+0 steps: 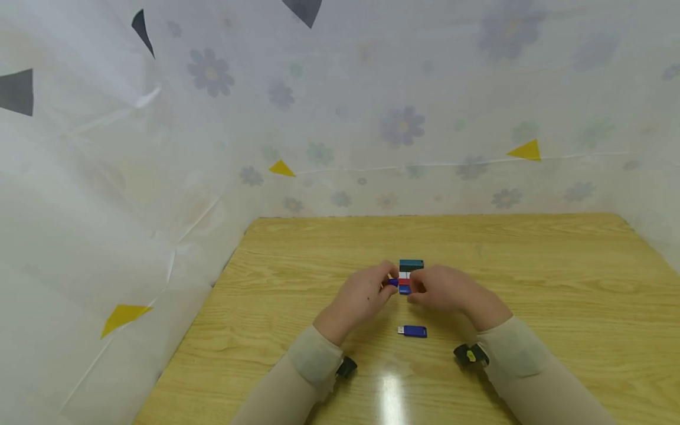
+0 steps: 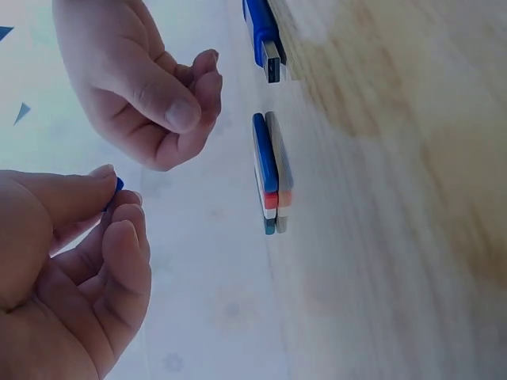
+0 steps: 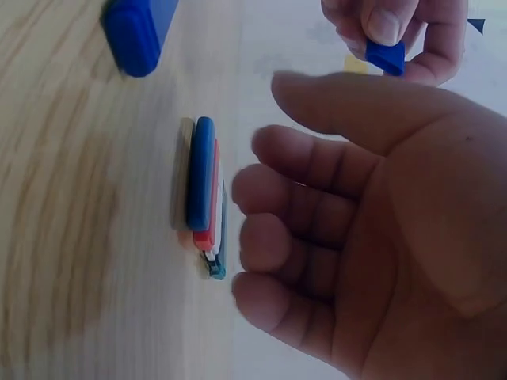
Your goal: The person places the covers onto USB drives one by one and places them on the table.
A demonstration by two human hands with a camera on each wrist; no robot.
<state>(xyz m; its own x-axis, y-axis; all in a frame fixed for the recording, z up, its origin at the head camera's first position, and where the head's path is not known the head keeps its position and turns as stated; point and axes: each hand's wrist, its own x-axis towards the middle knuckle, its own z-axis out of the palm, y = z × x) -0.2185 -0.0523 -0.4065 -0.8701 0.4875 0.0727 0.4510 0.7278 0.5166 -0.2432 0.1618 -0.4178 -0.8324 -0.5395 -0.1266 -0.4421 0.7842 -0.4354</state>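
My left hand point(image 1: 361, 298) pinches a small blue cap point(image 3: 385, 57) between thumb and fingers, above the table. My right hand point(image 1: 446, 288) hovers close by on the right, fingers loosely bent, and the right wrist view shows nothing in its palm. A blue USB stick point(image 1: 415, 332) lies nearer me with its metal plug bare and pointing left. Beyond it, partly behind the hands, is a row of USB sticks lying side by side: a blue one point(image 3: 203, 174) nearest, then a red one point(image 3: 207, 238), a white one and a teal one point(image 1: 411, 263) farthest.
The wood-grain table point(image 1: 558, 283) is bordered by white flower-patterned sheeting point(image 1: 345, 106) at the back and sides. Yellow and dark triangles mark the sheeting. Black straps point(image 1: 470, 355) with devices are on both wrists.
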